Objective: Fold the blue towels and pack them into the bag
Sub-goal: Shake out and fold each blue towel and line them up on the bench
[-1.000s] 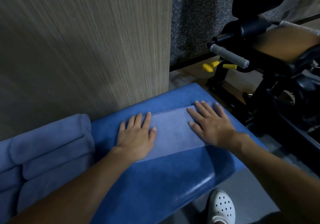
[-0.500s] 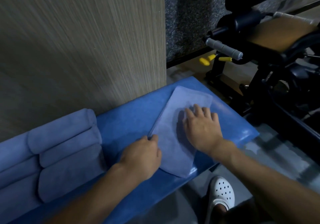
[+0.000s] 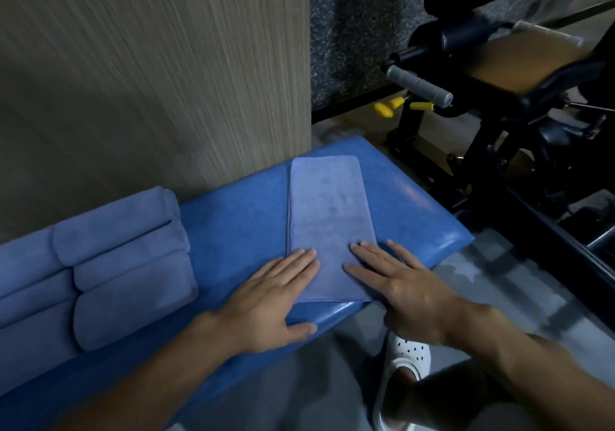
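Note:
A light blue towel (image 3: 327, 217), folded into a narrow strip, lies on the blue padded bench (image 3: 239, 211) with its long side running away from me. My left hand (image 3: 273, 297) rests flat on its near left corner, fingers straight. On the near right corner my right hand (image 3: 396, 280) lies flat, fingers spread. Several folded blue towels (image 3: 126, 264) are stacked on the bench to the left. No bag is in view.
A wood-grain wall (image 3: 149, 74) stands right behind the bench. Black exercise equipment (image 3: 499, 124) with a grey handle and yellow knobs crowds the right side. The bench's right end (image 3: 459, 241) drops to the grey floor, where my white shoe (image 3: 402, 364) shows.
The towel has been turned from lying across the bench to lying lengthwise away from me. My left hand let go of its edge, and both hands now press flat on its near end.

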Tool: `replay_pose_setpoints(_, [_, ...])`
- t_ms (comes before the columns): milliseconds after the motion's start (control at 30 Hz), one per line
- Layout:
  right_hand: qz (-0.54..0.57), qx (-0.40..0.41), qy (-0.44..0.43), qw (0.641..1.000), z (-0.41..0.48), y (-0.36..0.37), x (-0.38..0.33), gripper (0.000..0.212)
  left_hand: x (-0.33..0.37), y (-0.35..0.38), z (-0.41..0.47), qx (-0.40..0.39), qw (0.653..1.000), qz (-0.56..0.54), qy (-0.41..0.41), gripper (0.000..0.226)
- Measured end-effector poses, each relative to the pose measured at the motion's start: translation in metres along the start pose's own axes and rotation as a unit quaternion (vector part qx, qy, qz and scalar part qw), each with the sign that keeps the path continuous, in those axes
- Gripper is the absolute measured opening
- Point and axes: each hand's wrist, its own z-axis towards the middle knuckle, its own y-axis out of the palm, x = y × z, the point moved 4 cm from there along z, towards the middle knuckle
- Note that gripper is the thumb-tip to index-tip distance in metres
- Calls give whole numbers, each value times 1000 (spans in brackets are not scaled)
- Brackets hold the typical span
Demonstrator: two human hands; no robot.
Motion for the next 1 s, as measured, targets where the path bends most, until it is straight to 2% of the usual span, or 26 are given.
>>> replay_pose_setpoints(67, [-26,26,-14,999,-5,3,-1,91,0,3,-2,25,1000,2,2,96])
replay_pose_setpoints(167, [-13,97,-51,994,-9,2,2,59,2,6,-6,53,998,31,-3,94])
replay_pose_setpoints(300, [-2,138,-65,988,-13,5,3,49,11,5,-6,107,992,72,-6,87])
replay_pose_setpoints(400, [13,160,-63,985,-15,-2,1,30,18,7,-7,148,987,59,15,74])
replay_pose_setpoints(633, [71,148,-54,985,-19,-9,0,31,27,1,-7,288,954,56,63,30])
replay_pose_setpoints(767, [78,146,-58,985,-20,-8,4,38,13,-2,-2,293,953,-64,43,21])
replay_pose_setpoints(833, [140,169,-27,975,-18,-10,6,29,3,-4,1,271,945,-183,-14,18])
replay_pose_setpoints(933, [319,187,86,925,-13,-10,14,14,-14,-3,9,253,905,-312,-136,45])
replay_pose_setpoints(1000, [383,193,147,891,-8,-7,21,9,-20,-4,16,252,885,-357,-159,63])
